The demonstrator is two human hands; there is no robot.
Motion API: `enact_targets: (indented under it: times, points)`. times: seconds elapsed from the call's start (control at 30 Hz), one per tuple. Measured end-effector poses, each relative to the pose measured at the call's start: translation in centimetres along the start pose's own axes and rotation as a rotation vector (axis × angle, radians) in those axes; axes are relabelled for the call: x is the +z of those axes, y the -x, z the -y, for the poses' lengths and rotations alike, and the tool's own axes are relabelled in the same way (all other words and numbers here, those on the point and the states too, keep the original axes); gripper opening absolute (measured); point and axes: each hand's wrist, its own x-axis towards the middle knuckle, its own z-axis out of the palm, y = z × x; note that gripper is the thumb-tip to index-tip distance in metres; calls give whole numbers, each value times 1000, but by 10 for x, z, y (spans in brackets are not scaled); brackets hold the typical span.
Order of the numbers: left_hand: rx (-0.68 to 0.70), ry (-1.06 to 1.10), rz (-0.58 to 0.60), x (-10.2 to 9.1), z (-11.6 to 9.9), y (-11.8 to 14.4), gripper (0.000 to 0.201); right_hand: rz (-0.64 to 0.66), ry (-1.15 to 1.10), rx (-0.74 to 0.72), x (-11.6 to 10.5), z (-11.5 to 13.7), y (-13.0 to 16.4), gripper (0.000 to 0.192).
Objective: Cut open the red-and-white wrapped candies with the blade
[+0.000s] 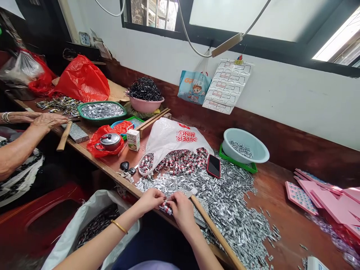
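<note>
At the table's front edge, my left hand (152, 199) and my right hand (182, 212) meet fingertip to fingertip. Both are closed in a pinch around small red-and-silver cylindrical pieces (167, 208), partly hidden by the fingers. Beside my right hand lies a hammer (215, 228) with a long wooden handle, next to a grey metal block (200, 216) that the hand partly covers. A wide heap of small silver metal plates (233, 204) spreads to the right. Behind my hands, more red-and-silver pieces (182, 162) spill from a white plastic bag (165, 137).
A phone (213, 166) rests on the heap; a pale blue basin (260, 150) stands behind. Keys (128, 171), a small carton (133, 140) and a lidded metal cup (110, 140) sit left. An open white sack (70, 228) stands below. Another person's hands (47, 120) are at far left.
</note>
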Motion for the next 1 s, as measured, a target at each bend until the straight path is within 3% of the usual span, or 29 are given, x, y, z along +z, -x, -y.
enact_targets:
  times: [0.17,0.27,0.4,0.47,0.57,0.8,1.0]
  points:
    - [10,-20,25,-2,-2,2,35,31,92,-28,-3,9,-3,13]
    - [27,-70,1,-2,0,0,34,5,92,-83,-19,4,8,14]
    - [56,-167,-46,-3,5,-3,25,-221,324,-16,-55,-41,48,28]
    - [62,-204,-58,-4,7,-4,23,-164,425,71,-68,-68,69,31]
    - [66,-236,-50,-5,8,-6,24,-80,333,65,-80,-85,90,29]
    - [67,-269,-29,-5,8,-6,29,85,152,-97,-90,-41,88,45]
    - [91,-287,-38,-5,9,-5,27,131,214,-144,-85,-34,84,53]
